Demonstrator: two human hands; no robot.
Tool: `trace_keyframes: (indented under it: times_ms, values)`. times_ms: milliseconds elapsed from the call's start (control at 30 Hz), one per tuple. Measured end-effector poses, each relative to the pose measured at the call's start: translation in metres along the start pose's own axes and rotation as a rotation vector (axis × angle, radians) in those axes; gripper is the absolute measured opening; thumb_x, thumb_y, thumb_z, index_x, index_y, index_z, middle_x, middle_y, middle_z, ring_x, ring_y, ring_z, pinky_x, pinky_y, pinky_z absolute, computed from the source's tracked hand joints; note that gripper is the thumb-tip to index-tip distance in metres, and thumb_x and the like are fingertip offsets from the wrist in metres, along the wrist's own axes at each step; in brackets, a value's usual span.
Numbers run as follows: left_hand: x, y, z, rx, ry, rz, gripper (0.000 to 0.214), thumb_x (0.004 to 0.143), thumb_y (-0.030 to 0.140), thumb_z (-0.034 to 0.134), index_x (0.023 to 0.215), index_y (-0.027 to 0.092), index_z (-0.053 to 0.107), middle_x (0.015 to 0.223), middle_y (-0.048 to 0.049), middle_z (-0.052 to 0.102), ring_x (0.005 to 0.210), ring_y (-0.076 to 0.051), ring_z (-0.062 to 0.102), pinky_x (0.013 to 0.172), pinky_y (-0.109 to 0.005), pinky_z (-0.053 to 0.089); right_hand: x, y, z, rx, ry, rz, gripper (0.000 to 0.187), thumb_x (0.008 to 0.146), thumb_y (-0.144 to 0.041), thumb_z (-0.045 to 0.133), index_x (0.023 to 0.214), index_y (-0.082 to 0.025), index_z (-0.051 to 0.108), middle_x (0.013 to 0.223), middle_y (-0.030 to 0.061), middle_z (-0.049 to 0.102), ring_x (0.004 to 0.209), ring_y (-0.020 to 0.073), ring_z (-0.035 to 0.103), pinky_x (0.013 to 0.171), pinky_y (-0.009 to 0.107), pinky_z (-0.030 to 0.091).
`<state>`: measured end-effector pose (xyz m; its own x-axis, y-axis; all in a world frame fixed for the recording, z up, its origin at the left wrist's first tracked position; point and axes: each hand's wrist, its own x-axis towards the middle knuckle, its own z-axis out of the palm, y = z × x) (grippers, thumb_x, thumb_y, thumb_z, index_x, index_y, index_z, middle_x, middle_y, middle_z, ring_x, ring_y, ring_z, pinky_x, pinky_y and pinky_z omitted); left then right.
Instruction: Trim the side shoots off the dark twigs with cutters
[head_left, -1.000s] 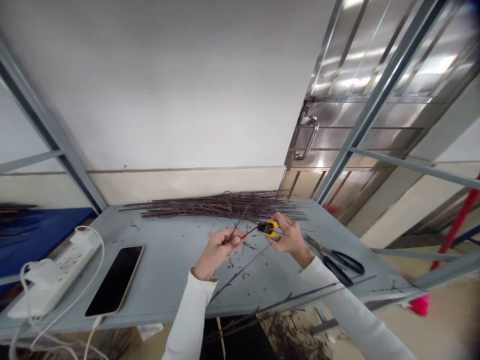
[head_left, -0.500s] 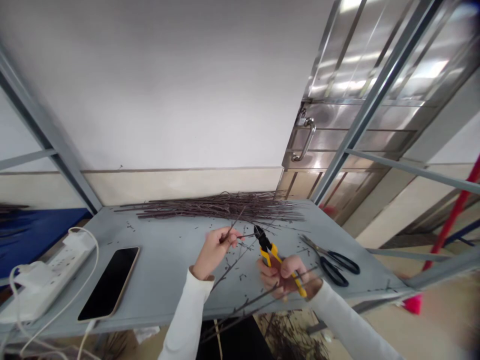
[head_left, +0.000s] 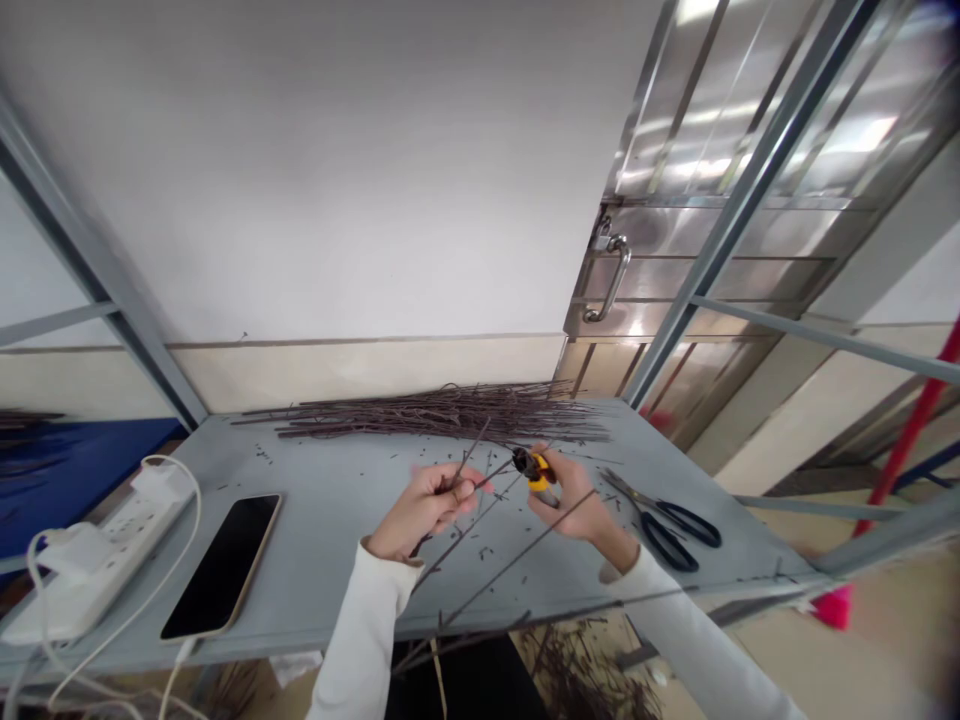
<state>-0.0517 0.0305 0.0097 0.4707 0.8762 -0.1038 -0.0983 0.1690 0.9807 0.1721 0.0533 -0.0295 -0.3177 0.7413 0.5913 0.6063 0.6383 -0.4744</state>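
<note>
Thin dark twigs [head_left: 474,447] are pinched in my left hand [head_left: 431,505], which is closed in front of the bundle. My right hand [head_left: 574,495] is wrapped round yellow-and-black cutting pliers [head_left: 534,470]. Their dark jaws point left and meet or lie beside a twig held by the left hand; I cannot tell whether they are closed on it. Longer twigs [head_left: 517,550] slant below both hands, across the table's front edge. Behind, a long bundle of dark twigs [head_left: 420,412] lies along the back of the grey table [head_left: 322,540].
Black-handled scissors [head_left: 664,520] lie at the right. On the left are a phone [head_left: 221,568] on a cable and a white power strip [head_left: 97,555]. Small twig bits are scattered about the table. Cut twigs [head_left: 592,670] lie on the floor below. Metal posts [head_left: 750,200] flank the table.
My right hand has moved up and turned, so the pliers' handles now sit inside the palm. The long twigs in front have shifted. My left hand stays nearly in place.
</note>
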Motion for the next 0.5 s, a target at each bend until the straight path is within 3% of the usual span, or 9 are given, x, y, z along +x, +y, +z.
trace_keyframes:
  times_ms: [167, 300, 500]
  values:
    - [0.007, -0.007, -0.004, -0.017, -0.019, -0.043, 0.037, 0.069, 0.045, 0.069, 0.087, 0.013, 0.063, 0.054, 0.0081, 0.042, 0.039, -0.002, 0.014, 0.036, -0.019, 0.006, 0.013, 0.022, 0.002, -0.129, 0.196, -0.011, 0.023, 0.06, -0.028, 0.056, 0.079, -0.023, 0.044, 0.074, 0.0027, 0.051, 0.069, 0.0203, 0.049, 0.062, 0.03, 0.04]
    - [0.01, -0.01, -0.006, -0.023, 0.032, -0.029, 0.034, 0.069, 0.041, 0.069, 0.087, 0.013, 0.062, 0.054, 0.0084, 0.042, 0.038, -0.002, 0.014, 0.036, -0.018, 0.007, 0.022, 0.029, -0.002, -0.147, 0.252, 0.024, 0.022, 0.058, -0.03, 0.06, 0.073, -0.024, 0.044, 0.071, 0.003, 0.051, 0.067, 0.0206, 0.049, 0.062, 0.03, 0.038]
    - [0.012, -0.01, 0.002, -0.011, 0.122, 0.051, 0.04, 0.07, 0.046, 0.067, 0.091, 0.013, 0.061, 0.056, 0.0079, 0.044, 0.037, -0.002, 0.017, 0.036, -0.019, 0.009, 0.021, 0.013, 0.007, 0.096, 0.295, 0.217, 0.026, 0.054, -0.029, 0.062, 0.072, -0.024, 0.046, 0.069, 0.0016, 0.052, 0.066, 0.0187, 0.048, 0.056, 0.026, 0.034]
